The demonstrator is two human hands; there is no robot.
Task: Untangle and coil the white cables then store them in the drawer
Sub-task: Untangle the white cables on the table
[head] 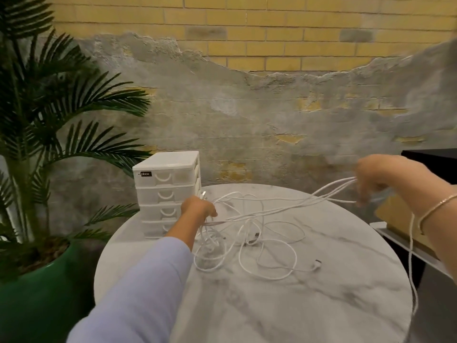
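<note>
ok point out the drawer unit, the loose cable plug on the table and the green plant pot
drawer unit (165, 174), head view, front of the top drawer
loose cable plug (316, 264), head view, the white connector at the cable's end
green plant pot (47, 300), head view, its outer wall

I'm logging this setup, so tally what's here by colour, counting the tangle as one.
White: 2, cable tangle and drawer unit
Green: 2, plant and its pot
Grey marbled: 1, round table
Total: 5

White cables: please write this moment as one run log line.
left hand: grips white cables | right hand: pulls strands | drawer unit: closed | coiling: not done
</note>
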